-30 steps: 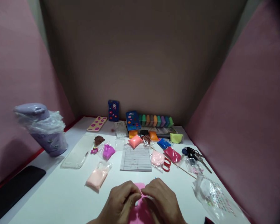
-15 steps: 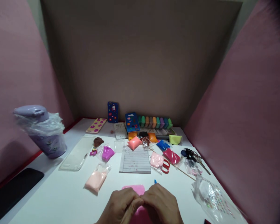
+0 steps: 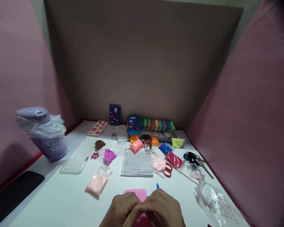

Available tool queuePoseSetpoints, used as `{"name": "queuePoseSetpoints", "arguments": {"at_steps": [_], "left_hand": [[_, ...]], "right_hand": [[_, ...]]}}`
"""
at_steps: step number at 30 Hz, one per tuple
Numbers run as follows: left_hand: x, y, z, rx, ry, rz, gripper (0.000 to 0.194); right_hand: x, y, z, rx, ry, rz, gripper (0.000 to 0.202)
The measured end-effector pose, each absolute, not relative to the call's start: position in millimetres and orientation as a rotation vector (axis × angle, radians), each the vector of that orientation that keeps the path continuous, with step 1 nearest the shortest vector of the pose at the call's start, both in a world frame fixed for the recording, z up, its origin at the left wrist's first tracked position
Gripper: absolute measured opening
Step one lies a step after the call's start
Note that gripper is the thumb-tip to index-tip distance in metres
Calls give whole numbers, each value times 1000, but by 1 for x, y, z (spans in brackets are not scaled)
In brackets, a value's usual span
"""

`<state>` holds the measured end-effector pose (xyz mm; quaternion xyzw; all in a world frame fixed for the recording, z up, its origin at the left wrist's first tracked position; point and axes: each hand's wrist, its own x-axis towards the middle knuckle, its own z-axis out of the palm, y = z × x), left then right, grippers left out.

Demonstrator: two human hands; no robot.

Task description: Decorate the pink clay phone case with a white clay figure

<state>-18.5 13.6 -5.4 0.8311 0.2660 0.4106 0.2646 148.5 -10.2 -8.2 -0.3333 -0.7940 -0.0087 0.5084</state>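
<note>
White table (image 3: 56,198) cluttered with clay packets; pink partition walls (image 3: 251,110) around.

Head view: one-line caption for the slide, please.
Both hands, left and right, press pink clay on a white table strewn with clay bags and scissors.

No readable text. Lined notepad (image 3: 137,164) and small sheet (image 3: 122,132) carry print, too small to read. Blue case (image 3: 134,124) decorations unclear.
</note>
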Motion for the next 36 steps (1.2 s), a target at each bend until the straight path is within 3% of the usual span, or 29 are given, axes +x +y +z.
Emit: {"name": "queuePoseSetpoints", "arguments": {"at_steps": [11,22,26,31,36], "left_hand": [[-20,12,4,2243,716,1020,33],[-16,14,-14,2556,709,1181,41],[-16,13,-15,2546,747,1072,40],[-16,11,-16,2372,786,1220,31],[-22,10,-7,2223,806,1095,21]], "right_hand": [[151,-11,-2,-779,-1921,-39,11],[150,-13,-12,-789,-1911,-68,24],[146,-14,-16,-848,-1845,30,19],[150,-20,-15,-1060,-1555,326,14],[157,-21,-7,-1167,-1454,420,22]]}}
